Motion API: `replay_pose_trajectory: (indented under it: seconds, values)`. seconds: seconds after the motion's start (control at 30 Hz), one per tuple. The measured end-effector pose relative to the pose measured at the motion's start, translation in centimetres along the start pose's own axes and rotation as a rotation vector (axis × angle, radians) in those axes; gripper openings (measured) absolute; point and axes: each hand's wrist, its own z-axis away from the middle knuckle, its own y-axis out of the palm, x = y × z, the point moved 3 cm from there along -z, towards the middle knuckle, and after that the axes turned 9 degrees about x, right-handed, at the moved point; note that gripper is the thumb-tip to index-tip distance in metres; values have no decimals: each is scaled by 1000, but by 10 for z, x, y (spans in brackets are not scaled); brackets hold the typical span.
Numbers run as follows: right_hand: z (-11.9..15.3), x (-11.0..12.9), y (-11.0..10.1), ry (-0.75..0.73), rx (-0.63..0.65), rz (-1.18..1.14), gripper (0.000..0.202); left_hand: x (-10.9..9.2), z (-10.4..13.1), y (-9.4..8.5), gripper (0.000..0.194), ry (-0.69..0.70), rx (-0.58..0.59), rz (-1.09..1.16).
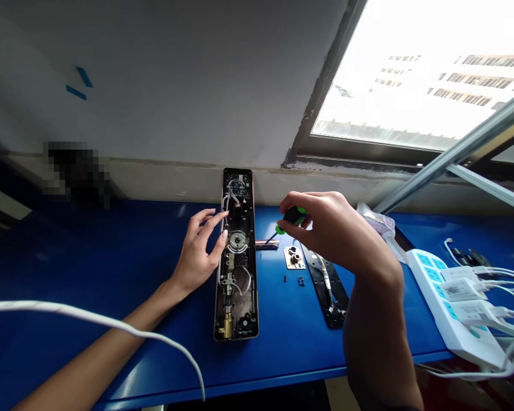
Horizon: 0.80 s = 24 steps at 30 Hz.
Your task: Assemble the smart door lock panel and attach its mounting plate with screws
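An opened electronic door lock housing [240,297] lies lengthwise on the blue table, showing wires, a round metal part and a brass piece. From its right side sticks out a copper-coloured handle [267,245]. My left hand [203,245] rests at the housing's left edge, fingers apart, thumb and fingertips over the rim. My right hand [321,222] grips a green and black screwdriver [294,216], its shaft slanting down towards the handle; whether the tip touches it I cannot tell. Beside it lie a small metal plate [294,258] and several small black screws [301,281].
A black panel [332,297] with a white-wrapped cable lies under my right forearm. A white power strip [449,308] with several plugged adapters stands at the right, near a plastic bag [377,221]. A white cable [124,326] crosses the front left. Wall and window rise behind.
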Motion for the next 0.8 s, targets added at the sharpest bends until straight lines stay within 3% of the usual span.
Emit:
replay_pose_trajectory:
  seconds: [0.1, 0.27, 0.53, 0.63, 0.8]
  values:
    - [-12, -2, 13, 132, 27, 61, 6, 10, 3, 10, 50, -102, 95, 277]
    - [-17, -8, 52, 393, 241, 2, 11, 17, 3, 15, 53, -133, 159, 606]
    - [0, 1, 137, 433, 232, -79, 19, 14, 11, -3, 52, -186, 214, 578]
    - [8, 4, 151, 443, 181, -110, 18, 11, 15, -2, 52, -232, 189, 570]
    - [20, 9, 156, 414, 169, -171, 26, 7, 18, 5, 47, -276, 127, 552]
